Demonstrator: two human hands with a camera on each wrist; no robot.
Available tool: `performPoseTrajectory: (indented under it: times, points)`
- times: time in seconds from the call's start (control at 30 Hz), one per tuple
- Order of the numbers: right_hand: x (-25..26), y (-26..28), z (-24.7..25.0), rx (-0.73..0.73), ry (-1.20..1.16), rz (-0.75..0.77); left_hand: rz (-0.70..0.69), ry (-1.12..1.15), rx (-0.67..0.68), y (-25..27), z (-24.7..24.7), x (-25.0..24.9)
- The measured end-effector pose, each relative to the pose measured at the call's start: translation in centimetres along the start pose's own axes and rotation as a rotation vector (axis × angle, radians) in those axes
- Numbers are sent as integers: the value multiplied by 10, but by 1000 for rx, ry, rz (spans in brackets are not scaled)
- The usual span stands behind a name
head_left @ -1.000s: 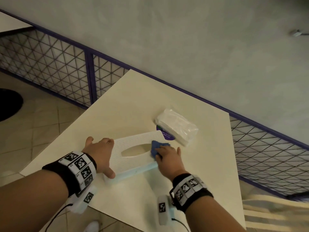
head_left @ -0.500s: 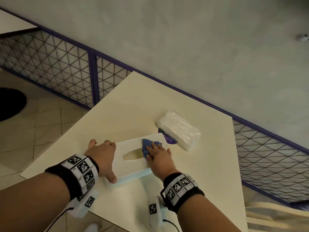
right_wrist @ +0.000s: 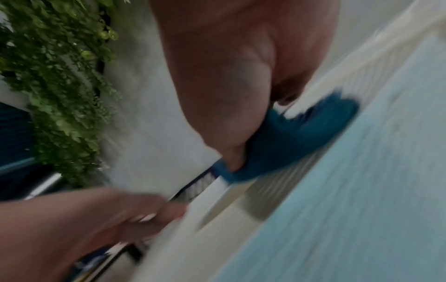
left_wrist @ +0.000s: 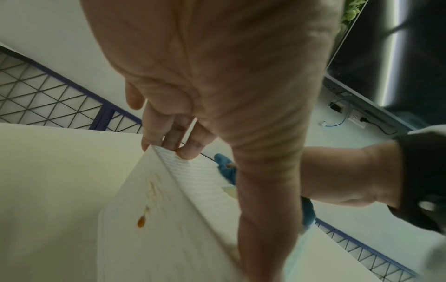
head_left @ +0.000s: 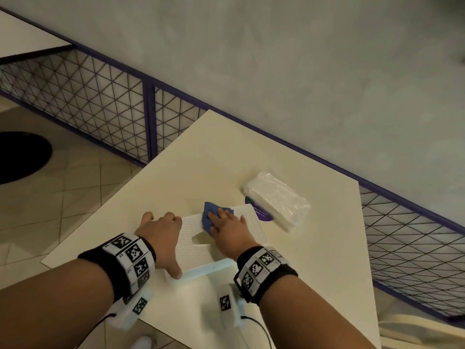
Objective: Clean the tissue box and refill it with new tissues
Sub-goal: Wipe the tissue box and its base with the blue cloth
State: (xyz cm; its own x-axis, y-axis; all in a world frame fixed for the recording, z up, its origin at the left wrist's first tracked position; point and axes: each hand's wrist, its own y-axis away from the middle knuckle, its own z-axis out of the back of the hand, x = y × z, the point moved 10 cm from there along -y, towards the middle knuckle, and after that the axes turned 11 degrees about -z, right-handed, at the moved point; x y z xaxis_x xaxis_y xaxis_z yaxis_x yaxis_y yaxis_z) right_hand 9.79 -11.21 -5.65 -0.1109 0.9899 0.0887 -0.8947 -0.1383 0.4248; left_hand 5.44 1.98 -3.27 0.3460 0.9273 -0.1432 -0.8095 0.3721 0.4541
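A white tissue box with a ribbed top and an empty slot lies on the cream table. My left hand grips its left end, fingers hooked over the far edge and thumb on the near side. My right hand presses a blue cloth flat on the box top, just beyond the slot. A brown stain marks the box's end face. The right wrist view is blurred and shows the cloth under my thumb. A plastic-wrapped pack of tissues lies to the right of the box.
A round purple sticker shows between the box and the pack. A wire mesh fence with a purple frame runs behind the table against a grey wall. The table's near edge is under my wrists. A cream seat is at lower right.
My right hand has wiped the blue cloth leftward across the box top, from the right end to beyond the slot. My left hand has kept its grip on the box.
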Motion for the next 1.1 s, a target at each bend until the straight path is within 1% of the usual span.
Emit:
performPoseTrajectory:
  times: [0.03, 0.07, 0.13, 0.17, 0.23, 0.27, 0.33, 0.47, 0.53, 0.57, 0.6, 0.63, 0.73, 0.8, 0.87, 0.93, 1.0, 1.07, 1.1]
  points:
    - [-13, -5, 3, -6, -2, -27, -3, 5, -7, 1, 1, 0]
    - [-31, -10, 8, -18, -1, -90, -4, 10, -15, 2, 1, 0]
    - [-67, -17, 17, -39, 0, -255, -2, 16, -29, 4, 1, 1]
    - [-74, -18, 18, -38, -13, -309, 2, 17, -35, 4, 2, 1]
    - [-62, -18, 17, -41, -34, -331, 12, 21, -34, 5, 2, 1]
    - [-47, -17, 14, -47, -18, -311, 17, 25, -34, 5, 2, 1]
    - [-10, -11, 4, -52, 27, -212, 20, 33, -36, 6, 1, 2]
    - [54, 28, -15, -41, 75, 106, 3, 69, -71, 5, 3, 2]
    - [64, 49, -18, -69, 50, 266, -3, 81, -75, 7, 2, 2]
    - [61, 56, -18, -85, 34, 329, 1, 77, -67, 7, 1, 3]
    - [51, 60, -18, -92, 14, 357, 5, 68, -59, 8, 0, 4]
    - [32, 60, -16, -92, -16, 336, 7, 58, -54, 8, 0, 4]
    - [-39, 49, -2, -97, -86, 122, 1, 39, -45, 8, 1, 1]
    - [-60, 45, 3, -104, -73, 44, -7, 34, -34, 9, 0, 0]
    - [-47, 47, 3, -126, -103, 60, -8, 26, -37, 10, 2, 0]
    - [-16, 56, -3, -141, -182, 142, -4, 12, -39, 9, 3, -1]
    - [11, 67, -14, -120, -218, 244, -2, 6, -32, 9, 4, -2]
    - [14, 70, -18, -131, -202, 291, 0, 4, -25, 10, 4, -2]
    - [4, 68, -17, -139, -222, 275, 0, 1, -25, 9, 4, -2]
